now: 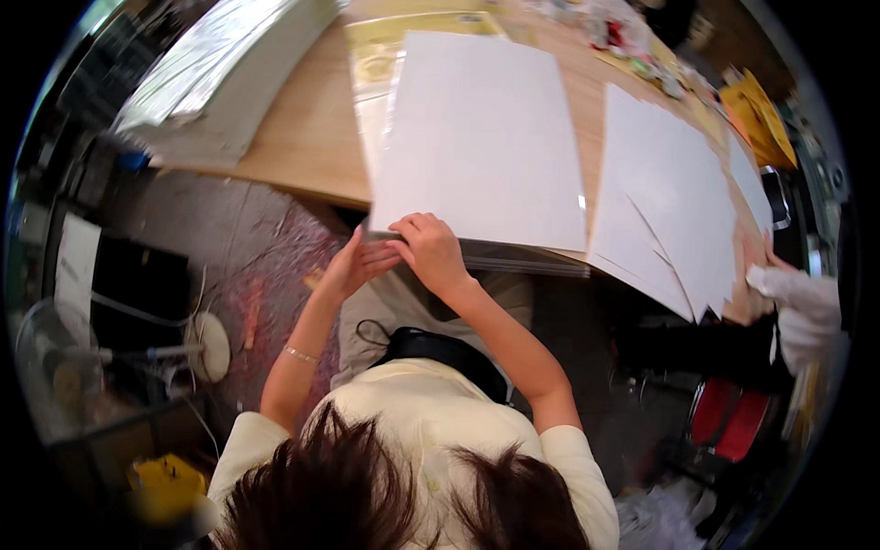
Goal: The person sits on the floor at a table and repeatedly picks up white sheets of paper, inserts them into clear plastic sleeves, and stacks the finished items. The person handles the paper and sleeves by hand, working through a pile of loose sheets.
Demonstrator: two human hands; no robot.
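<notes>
At left, a plastic-wrapped stack (240, 69) lies on the counter (316, 124). Of the hands, the left hand (356, 263), partly open with fingers extended, and the right hand (429, 252), loosely curled, meet at the near-left corner of a white-topped pile (486, 137) at the counter's near edge; whether either grips it cannot be told. Right: loose white sheets (665, 188).

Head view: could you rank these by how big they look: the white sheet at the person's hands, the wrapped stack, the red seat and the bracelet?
Largest to smallest, as they look:
1. White sheet
2. Wrapped stack, cut off by the picture's edge
3. Red seat
4. Bracelet
</notes>
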